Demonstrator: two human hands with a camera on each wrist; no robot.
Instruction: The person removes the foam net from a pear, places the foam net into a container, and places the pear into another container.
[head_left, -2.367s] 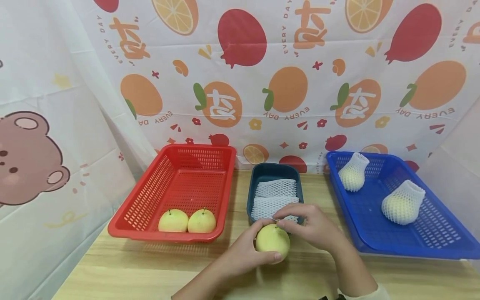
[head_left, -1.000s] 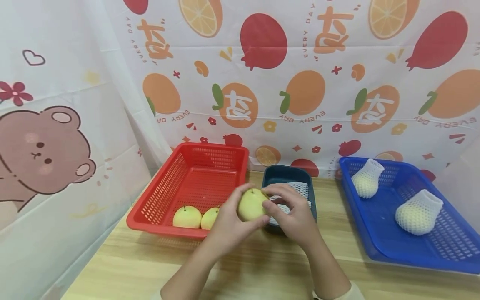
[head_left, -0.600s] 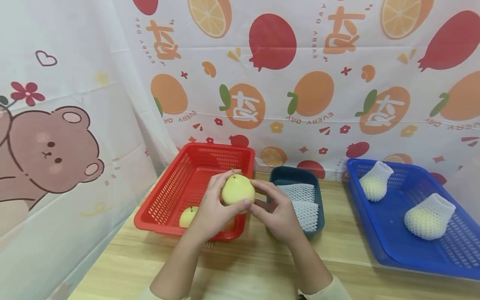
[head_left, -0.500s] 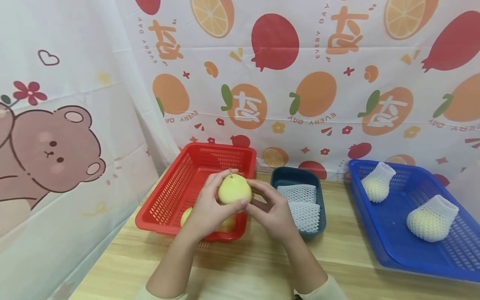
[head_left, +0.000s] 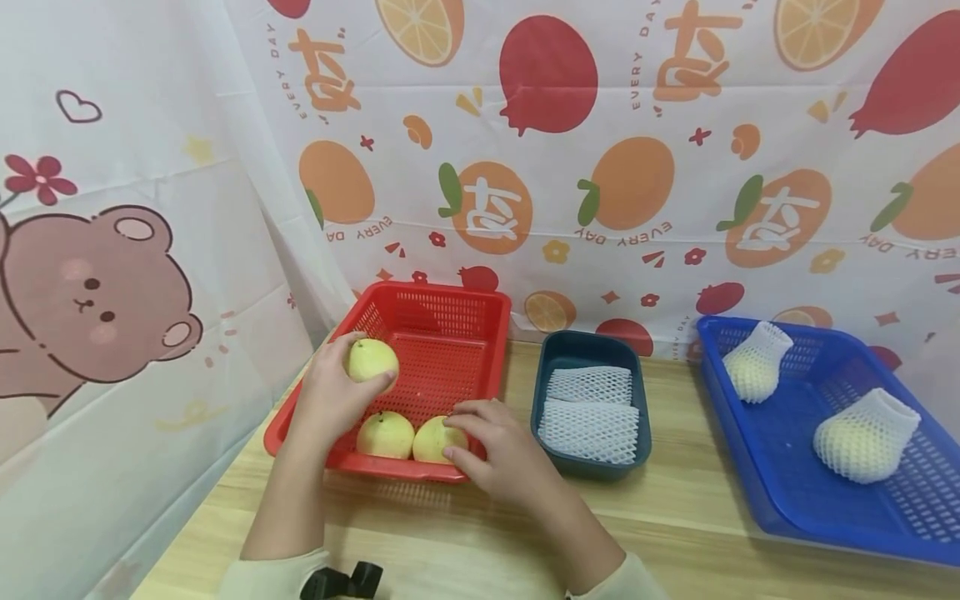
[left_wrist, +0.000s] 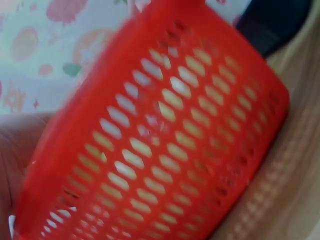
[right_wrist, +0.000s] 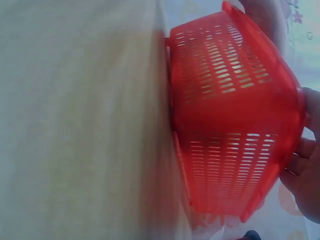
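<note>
My left hand (head_left: pixel 330 387) grips a pale yellow pear (head_left: pixel 372 363) above the left side of the red basket (head_left: pixel 498 350). Two more pears, a left pear (head_left: pixel 385 435) and a right pear (head_left: pixel 437 440), sit side by side at the basket's near end. Loosely bent fingers of my right hand (head_left: pixel 498 450) reach over the near rim to the right pear's edge; firm contact cannot be made out. The left wrist view has the basket's slotted wall (left_wrist: pixel 165 110) filling most of it. In the right wrist view, fingers (right_wrist: pixel 302 155) show beside the basket rim.
A dark teal tray (head_left: pixel 551 358) with white foam nets (head_left: pixel 588 429) stands right of the red basket. Further right is a blue basket (head_left: pixel 787 483) holding two net-wrapped pears, a rear one (head_left: pixel 752 375) and a front one (head_left: pixel 862 446). A printed curtain (head_left: pixel 555 208) hangs behind.
Both hands held the one pear between them earlier. The left hand has carried it leftward over the red basket; the right hand has let go and lowered to the right pear.
</note>
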